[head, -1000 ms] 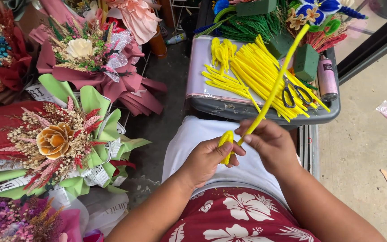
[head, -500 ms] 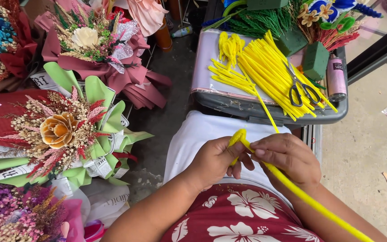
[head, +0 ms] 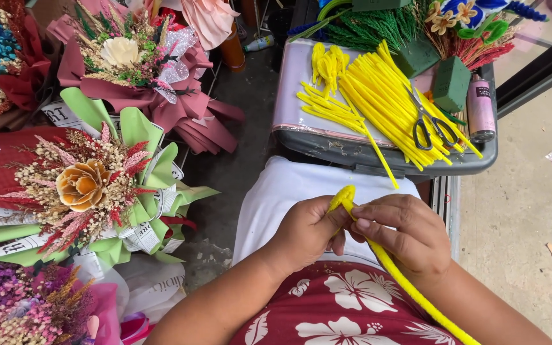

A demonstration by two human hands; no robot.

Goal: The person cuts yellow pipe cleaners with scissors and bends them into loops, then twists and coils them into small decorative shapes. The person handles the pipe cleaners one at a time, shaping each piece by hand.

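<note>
Pinched between both hands, left hand [head: 305, 230] and right hand [head: 404, 233], the yellow pipe cleaner [head: 378, 252] loops over her lap; mid-fold, I reckon, needing a tight twist next, tray [head: 352, 153] just beyond.

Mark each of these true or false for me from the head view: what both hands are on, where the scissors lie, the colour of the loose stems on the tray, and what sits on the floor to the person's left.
1. Both the left hand and the right hand grip one yellow pipe cleaner. True.
2. The scissors lie on the white cloth over the person's lap. False: they lie on the pile of yellow stems on the grey tray.
3. The loose stems on the tray are blue. False: they are yellow.
4. A bouquet in green wrapping stands to the person's left. True.
5. The pipe cleaner's upper end is bent into a small loop between the hands. True.
</note>
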